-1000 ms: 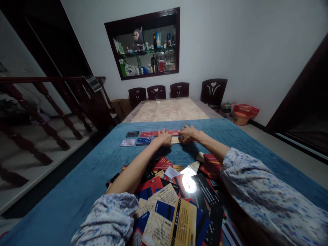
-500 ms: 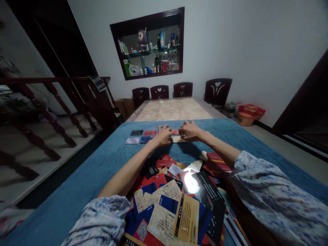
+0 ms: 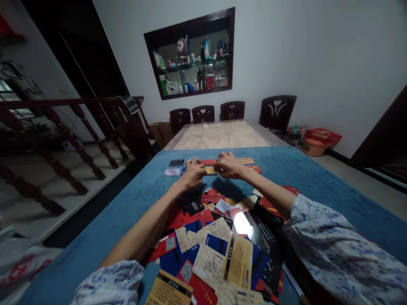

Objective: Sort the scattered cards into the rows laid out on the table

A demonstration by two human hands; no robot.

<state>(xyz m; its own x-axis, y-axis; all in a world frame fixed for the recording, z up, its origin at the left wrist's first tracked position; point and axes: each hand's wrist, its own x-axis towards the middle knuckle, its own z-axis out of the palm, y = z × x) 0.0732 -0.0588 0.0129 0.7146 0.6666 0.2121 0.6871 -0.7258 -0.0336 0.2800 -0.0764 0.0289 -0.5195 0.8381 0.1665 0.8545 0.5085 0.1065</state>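
My left hand [image 3: 192, 173] and my right hand [image 3: 228, 164] are both stretched out over the blue cloth [image 3: 104, 220]. Their fingers are curled around a yellow card [image 3: 210, 170] held between them. Behind the hands lie two rows of cards: a black card [image 3: 177, 162], a pale card [image 3: 172, 172], a red card [image 3: 208, 162] and a tan card [image 3: 246, 161]. A loose heap of cards [image 3: 219, 241] in red, blue, black and tan is spread under my forearms, nearer to me.
A bare marble tabletop [image 3: 221, 134] extends beyond the cloth, with several dark wooden chairs [image 3: 276, 111] at its far end. A wall niche [image 3: 193, 55] holds bottles and a plush toy. A wooden stair railing [image 3: 79, 127] runs on the left; a red basin [image 3: 319, 142] sits on the floor at right.
Both hands have drawn slightly back from the card rows and lifted the yellow card between them. The view has shifted to the right.
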